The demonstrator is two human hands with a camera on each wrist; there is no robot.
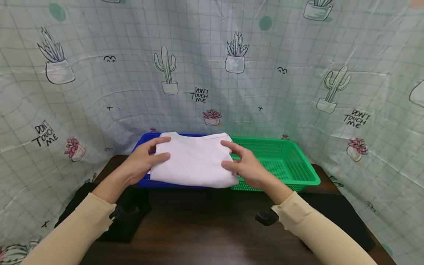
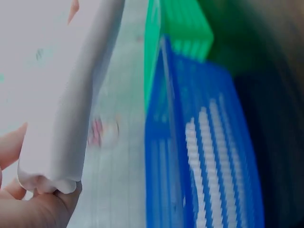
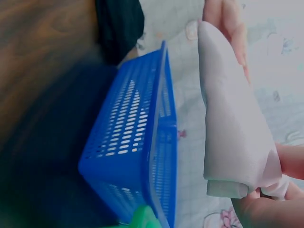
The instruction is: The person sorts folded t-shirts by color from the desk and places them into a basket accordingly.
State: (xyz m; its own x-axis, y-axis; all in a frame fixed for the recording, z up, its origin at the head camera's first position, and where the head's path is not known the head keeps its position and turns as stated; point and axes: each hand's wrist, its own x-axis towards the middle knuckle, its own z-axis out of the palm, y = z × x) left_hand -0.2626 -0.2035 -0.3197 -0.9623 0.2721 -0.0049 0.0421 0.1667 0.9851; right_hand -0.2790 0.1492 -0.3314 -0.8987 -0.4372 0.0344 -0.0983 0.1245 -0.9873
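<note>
Cactus backdrop, 2 hands gripping cloth

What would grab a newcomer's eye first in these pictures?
Probably the folded white cloth, held up between the person's left grip and right grip in the middle of the head view. Next come the bright green basket to its right and the blue basket largely hidden behind it; the patterned backdrop beyond reads "DON'T TOUCH ME".

A white cloth, folded into a thick rectangle, is held above the blue basket.
</note>
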